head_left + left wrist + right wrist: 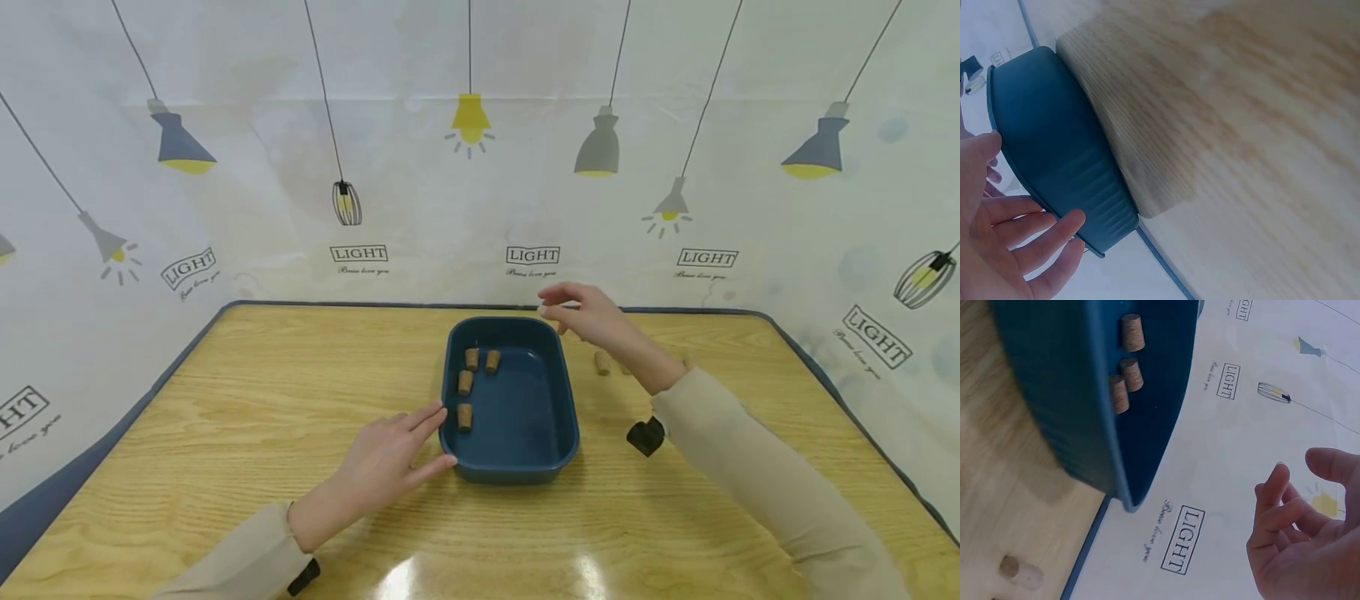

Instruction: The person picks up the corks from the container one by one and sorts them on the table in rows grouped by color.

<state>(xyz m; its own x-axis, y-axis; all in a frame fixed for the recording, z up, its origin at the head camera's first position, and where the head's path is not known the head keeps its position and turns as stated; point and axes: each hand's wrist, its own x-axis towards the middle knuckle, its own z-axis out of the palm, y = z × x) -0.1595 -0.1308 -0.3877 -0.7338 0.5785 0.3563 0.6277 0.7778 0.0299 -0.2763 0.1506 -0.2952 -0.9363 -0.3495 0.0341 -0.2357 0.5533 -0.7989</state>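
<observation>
A pale wall covering (420,50) printed with hanging lamps (470,112) surrounds a light wood table (322,375). In the head view, a deep blue tray (521,421) sits on the table, with four corks (465,382) along its left side and in its far-left part. The left hand (386,454) reaches in from the near left, its fingers and thumb spread and touching the tray's left edge. The right hand (592,318) hovers by the tray's far-right corner; more corks (602,362) lie to the tray's right, partly hidden by that forearm. From the left wrist, the thumb and fingers stand apart at the rim and outer wall, touching rather than clamped. From the right wrist, the right thumb and fingertips are apart, fingers loosely bent, with nothing visible between them; three corks show inside the tray and one outside, with another cut off at the frame's edge. My reading is a pause between handling single corks while the left hand steadies the tray; which way they travel cannot be told. A next move would call for a light thumb-and-finger pinch on one cork, keeping clear of the raised rim.
</observation>
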